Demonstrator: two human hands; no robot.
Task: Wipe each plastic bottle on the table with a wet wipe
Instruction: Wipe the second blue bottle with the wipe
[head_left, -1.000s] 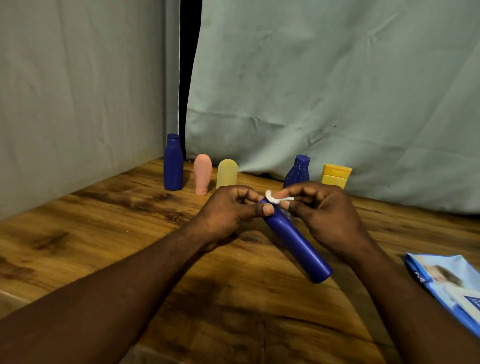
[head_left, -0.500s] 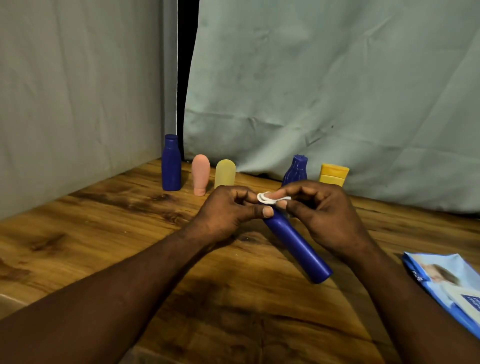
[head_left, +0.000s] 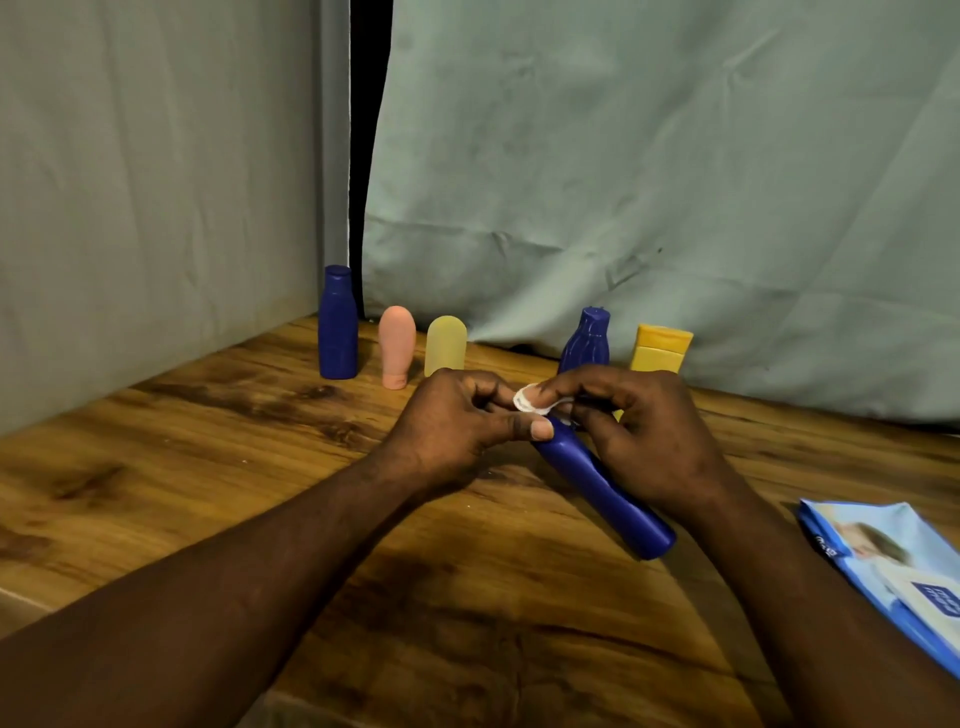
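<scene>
While right hand (head_left: 652, 441) pinches the wipe (head_left: 534, 402), blue bottle (head_left: 608, 499) slants below its grip.

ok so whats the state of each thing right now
held bottle, tilted, base toward the camera
wipe, scrunched, on that bottle's top
left hand, grips the held bottle's neck
right hand, pinches the wipe
tall blue bottle, upright, capped
pink bottle, upright, cap down
pale yellow bottle, upright
ribbed blue bottle, upright, partly hidden
orange bottle, upright, partly hidden
pack, lying flat
</scene>
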